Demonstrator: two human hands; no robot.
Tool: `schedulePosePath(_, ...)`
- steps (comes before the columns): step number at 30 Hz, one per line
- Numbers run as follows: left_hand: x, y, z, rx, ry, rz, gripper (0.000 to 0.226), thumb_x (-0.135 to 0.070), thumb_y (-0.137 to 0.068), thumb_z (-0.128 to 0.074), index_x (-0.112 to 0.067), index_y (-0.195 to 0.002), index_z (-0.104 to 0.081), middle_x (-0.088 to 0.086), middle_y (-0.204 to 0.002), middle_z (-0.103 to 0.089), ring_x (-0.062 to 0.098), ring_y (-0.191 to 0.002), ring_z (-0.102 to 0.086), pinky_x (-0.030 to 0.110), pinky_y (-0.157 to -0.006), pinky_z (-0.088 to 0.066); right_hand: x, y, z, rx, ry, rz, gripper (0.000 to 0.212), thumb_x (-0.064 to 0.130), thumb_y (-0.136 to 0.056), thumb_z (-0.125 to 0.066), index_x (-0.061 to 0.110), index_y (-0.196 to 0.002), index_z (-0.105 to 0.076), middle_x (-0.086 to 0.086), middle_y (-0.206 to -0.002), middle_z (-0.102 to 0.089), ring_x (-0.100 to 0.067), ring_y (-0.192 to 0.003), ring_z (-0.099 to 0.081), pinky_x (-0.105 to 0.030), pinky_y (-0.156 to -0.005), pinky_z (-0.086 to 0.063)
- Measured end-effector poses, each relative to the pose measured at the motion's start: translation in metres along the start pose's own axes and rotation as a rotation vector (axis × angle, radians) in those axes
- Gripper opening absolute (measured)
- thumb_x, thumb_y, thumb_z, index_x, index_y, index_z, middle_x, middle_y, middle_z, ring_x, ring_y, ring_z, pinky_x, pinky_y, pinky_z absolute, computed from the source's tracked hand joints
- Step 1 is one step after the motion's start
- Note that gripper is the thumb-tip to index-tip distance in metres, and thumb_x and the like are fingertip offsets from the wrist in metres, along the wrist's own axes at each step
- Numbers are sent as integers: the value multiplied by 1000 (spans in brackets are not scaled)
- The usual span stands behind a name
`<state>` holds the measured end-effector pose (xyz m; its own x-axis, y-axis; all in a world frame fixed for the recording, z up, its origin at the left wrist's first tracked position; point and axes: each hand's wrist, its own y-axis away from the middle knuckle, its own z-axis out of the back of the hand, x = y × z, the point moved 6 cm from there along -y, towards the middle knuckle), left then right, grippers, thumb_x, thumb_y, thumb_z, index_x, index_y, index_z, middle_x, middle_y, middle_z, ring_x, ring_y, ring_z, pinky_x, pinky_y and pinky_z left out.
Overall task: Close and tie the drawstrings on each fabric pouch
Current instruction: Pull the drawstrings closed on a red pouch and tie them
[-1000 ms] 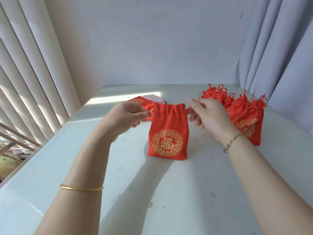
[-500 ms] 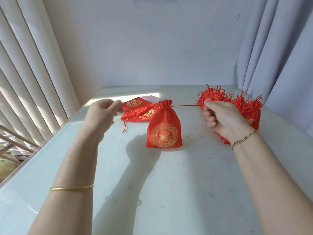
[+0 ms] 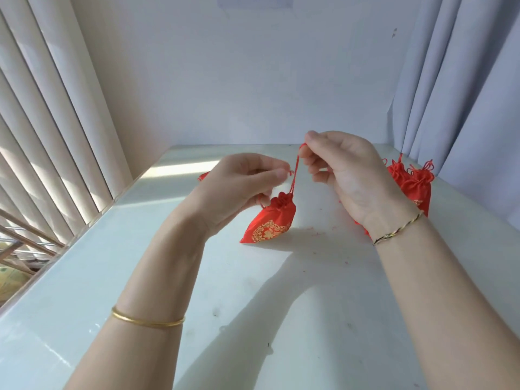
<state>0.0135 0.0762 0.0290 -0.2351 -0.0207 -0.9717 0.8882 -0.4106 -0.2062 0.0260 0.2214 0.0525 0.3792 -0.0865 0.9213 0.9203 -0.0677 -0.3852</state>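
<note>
A small red pouch (image 3: 271,220) with a gold round emblem hangs tilted just over the white table (image 3: 281,291), its mouth gathered tight. My right hand (image 3: 340,170) pinches the red drawstring (image 3: 295,175) and holds it up from the pouch's neck. My left hand (image 3: 239,184) pinches the other red string end between thumb and forefinger, close beside the first string. A heap of red pouches with tied tops (image 3: 413,184) lies at the right, partly behind my right wrist. A corner of another red pouch (image 3: 203,176) shows behind my left hand.
Vertical blinds (image 3: 50,136) run along the table's left edge. Grey curtains (image 3: 464,94) hang at the right, and a pale wall stands at the back. Small red thread bits (image 3: 318,234) lie scattered on the table near the pouch.
Both hands came together from a wide sideways pull and rose. The pouch, standing upright before, now hangs tilted from the strings with its mouth drawn shut.
</note>
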Motion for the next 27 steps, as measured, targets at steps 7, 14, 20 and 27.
schedulePosePath(7,-6,-1,-3,-104,-243,-51,13,-15,-86,-65,-5,-77,-68,3,-55,-51,15,-50,-41,26,-51,-36,1,3,-13,45,7,19,29,27,-95,-49,18,-73,-67,5,-72,-65,-6,-55,-51,-17,-54,-42)
schedulePosePath(14,-4,-1,8,-155,-32,-41,18,-14,-90,-58,-1,-84,-69,7,-65,-53,14,-52,-43,22,-51,-36,-17,5,-19,207,185,-85,12,17,-88,-59,17,-79,-68,2,-71,-65,-4,-54,-51,-17,-51,-39)
schedulePosePath(20,-2,0,15,-215,136,-15,11,-5,-88,-58,-4,-88,-69,3,-70,-70,7,-55,-59,15,-51,-47,-8,1,-12,146,239,26,19,19,-71,-64,1,-71,-65,1,-60,-59,-7,-52,-47,-16,-47,-35)
schedulePosePath(27,-11,3,5,-121,-64,-58,16,6,-81,-63,-8,-88,-69,12,-80,-68,15,-65,-61,23,-68,-54,-18,1,-10,128,184,-91,26,35,-73,-50,15,-68,-67,0,-71,-68,-13,-68,-58,-31,-66,-45)
